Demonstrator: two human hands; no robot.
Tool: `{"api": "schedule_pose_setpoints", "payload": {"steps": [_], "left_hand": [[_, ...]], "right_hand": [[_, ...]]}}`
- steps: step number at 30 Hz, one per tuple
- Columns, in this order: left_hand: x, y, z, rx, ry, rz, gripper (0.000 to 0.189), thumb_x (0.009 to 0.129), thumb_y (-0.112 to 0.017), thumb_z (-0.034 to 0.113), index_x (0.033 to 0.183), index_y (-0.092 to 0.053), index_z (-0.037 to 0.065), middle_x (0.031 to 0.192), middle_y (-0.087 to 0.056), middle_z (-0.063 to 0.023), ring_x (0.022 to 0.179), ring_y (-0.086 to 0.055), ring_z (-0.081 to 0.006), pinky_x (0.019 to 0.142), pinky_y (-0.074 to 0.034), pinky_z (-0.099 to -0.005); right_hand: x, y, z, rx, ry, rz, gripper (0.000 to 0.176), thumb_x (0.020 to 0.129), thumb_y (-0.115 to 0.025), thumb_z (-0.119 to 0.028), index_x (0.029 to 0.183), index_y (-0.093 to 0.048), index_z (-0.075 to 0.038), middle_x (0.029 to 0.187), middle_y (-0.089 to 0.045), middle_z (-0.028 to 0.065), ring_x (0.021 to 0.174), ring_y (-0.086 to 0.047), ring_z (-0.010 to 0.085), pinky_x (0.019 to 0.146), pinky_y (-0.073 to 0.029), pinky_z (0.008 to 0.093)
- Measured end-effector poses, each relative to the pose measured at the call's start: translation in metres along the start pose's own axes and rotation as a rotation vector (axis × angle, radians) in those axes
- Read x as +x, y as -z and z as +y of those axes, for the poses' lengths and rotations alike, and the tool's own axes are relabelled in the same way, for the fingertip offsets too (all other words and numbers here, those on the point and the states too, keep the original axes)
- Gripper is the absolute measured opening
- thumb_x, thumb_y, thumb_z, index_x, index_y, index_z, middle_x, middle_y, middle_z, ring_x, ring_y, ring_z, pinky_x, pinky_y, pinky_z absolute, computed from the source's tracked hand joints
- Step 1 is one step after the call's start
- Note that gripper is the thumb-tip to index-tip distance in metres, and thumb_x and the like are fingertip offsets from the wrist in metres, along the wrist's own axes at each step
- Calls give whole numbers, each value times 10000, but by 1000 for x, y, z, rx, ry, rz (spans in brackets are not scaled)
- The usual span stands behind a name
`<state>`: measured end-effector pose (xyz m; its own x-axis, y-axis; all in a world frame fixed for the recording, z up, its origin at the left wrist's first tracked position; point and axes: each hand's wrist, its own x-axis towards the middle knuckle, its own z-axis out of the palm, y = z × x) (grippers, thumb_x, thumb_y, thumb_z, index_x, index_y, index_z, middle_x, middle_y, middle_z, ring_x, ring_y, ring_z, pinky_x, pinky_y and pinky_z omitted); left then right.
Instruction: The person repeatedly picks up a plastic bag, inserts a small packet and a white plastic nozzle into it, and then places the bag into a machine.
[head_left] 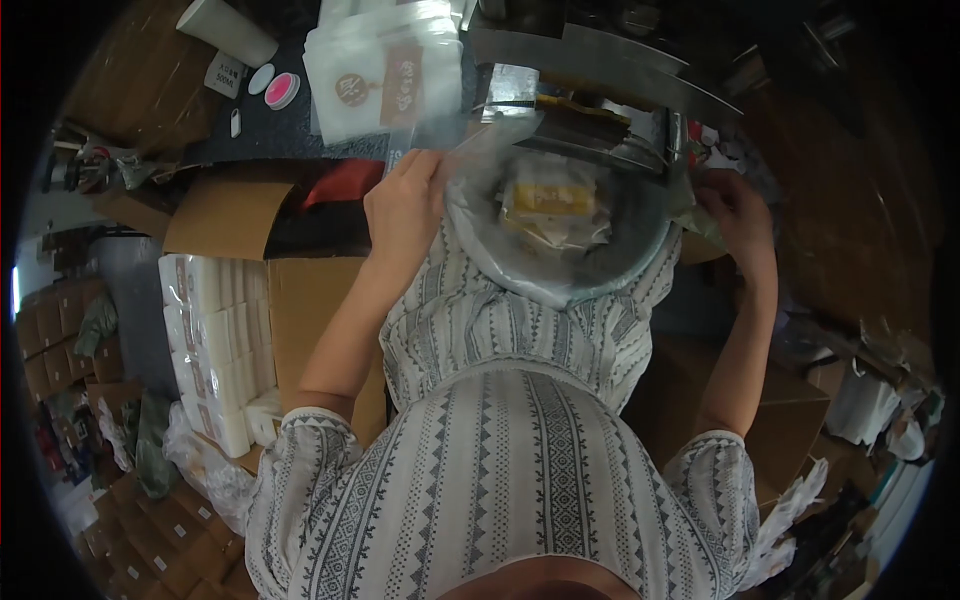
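My left hand (405,200) is closed, fingertips pinched at the edge of a thin clear plastic sheet (490,142), blurred by motion. On the right, my right hand (738,215) has its fingers curled beside the metal machine (600,125); what they hold, if anything, is hard to make out. Between the hands, a round basin lined with clear plastic (570,290) rests at my lap. Inside it lie several clear packets with yellow labels (550,200).
A stack of printed white plastic bags (385,75) lies on the dark table (290,125). Near it are a paper cup (228,32) and a round pink pad (281,91). An open cardboard box (325,325) and wrapped white packs (208,350) stand at left.
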<state>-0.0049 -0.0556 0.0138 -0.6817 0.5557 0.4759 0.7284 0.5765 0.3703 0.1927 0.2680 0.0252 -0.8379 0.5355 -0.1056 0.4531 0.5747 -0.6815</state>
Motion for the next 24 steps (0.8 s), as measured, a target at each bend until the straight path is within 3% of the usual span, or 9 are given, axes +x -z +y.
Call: {"api": "schedule_pose_setpoints", "payload": {"steps": [2, 6, 9, 11, 18, 20, 21, 23, 24], "left_hand": [[0, 1, 7, -30, 4, -23, 57, 830, -624, 105, 873, -632, 69, 824, -626, -82, 698, -620, -307, 569, -486, -370], [0, 5, 20, -31, -22, -10, 54, 822, -634, 105, 866, -636, 75, 817, -626, -79, 692, -622, -300, 561, -484, -367], [1, 11, 34, -58, -72, -21, 60, 815, -646, 112, 862, -637, 76, 805, -622, -85, 692, -621, -299, 552, -480, -362], [0, 13, 40, -116, -108, -99, 73, 806, -658, 119, 849, -634, 65, 804, -620, -93, 693, -620, -306, 551, -476, -368], [-4, -20, 44, -354, -124, -432, 134, 866, -624, 161, 865, -640, 28, 736, -618, -118, 673, -635, -284, 567, -476, -373], [0, -29, 50, -843, 227, -587, 208, 903, -606, 198, 897, -651, -6, 702, -643, -102, 657, -658, -201, 575, -486, -325], [4, -33, 53, -847, 225, -587, 208, 903, -606, 198, 897, -651, -6, 702, -643, -102, 657, -658, -201, 575, -486, -325], [15, -40, 54, -1126, 634, -740, 266, 908, -617, 224, 925, -652, -39, 704, -658, -76, 683, -653, -120, 584, -496, -266], [22, -46, 51, -1127, 631, -738, 266, 908, -617, 224, 925, -652, -39, 704, -658, -76, 683, -653, -120, 584, -496, -266]], "right_hand": [[-1, -5, -10, -24, -45, 215, 244, 865, -613, -149, 1073, -590, -24, 898, -682, 130, 799, -672, 213, 712, -498, 325], [-9, -15, -66, 255, 31, 329, 237, 849, -651, -153, 1046, -600, -32, 866, -674, 119, 754, -657, 201, 684, -494, 308], [-15, -35, -110, 83, 186, 135, 271, 827, -680, -81, 1079, -595, -28, 905, -650, 71, 781, -611, 138, 699, -487, 271], [-14, -47, -116, 66, 503, 16, 278, 799, -711, -98, 1054, -620, -41, 922, -643, 59, 768, -602, 148, 705, -485, 268], [-2, -45, -104, 159, 398, -149, 289, 802, -704, -103, 1078, -638, -55, 908, -637, 53, 832, -601, 146, 737, -489, 288], [-1, -38, -102, 286, 255, -108, 268, 812, -695, -95, 1071, -647, -52, 923, -643, 63, 856, -605, 140, 750, -488, 289], [-2, -37, -99, 283, 253, -105, 268, 812, -695, -95, 1071, -647, -52, 923, -643, 63, 856, -605, 140, 750, -488, 289], [-2, -34, -93, 121, 272, 141, 280, 818, -691, -90, 1092, -643, -52, 935, -645, 73, 842, -615, 131, 752, -487, 283], [-4, -30, -90, 120, 275, 143, 280, 818, -691, -90, 1092, -643, -52, 935, -645, 73, 842, -615, 131, 752, -487, 283]]}}
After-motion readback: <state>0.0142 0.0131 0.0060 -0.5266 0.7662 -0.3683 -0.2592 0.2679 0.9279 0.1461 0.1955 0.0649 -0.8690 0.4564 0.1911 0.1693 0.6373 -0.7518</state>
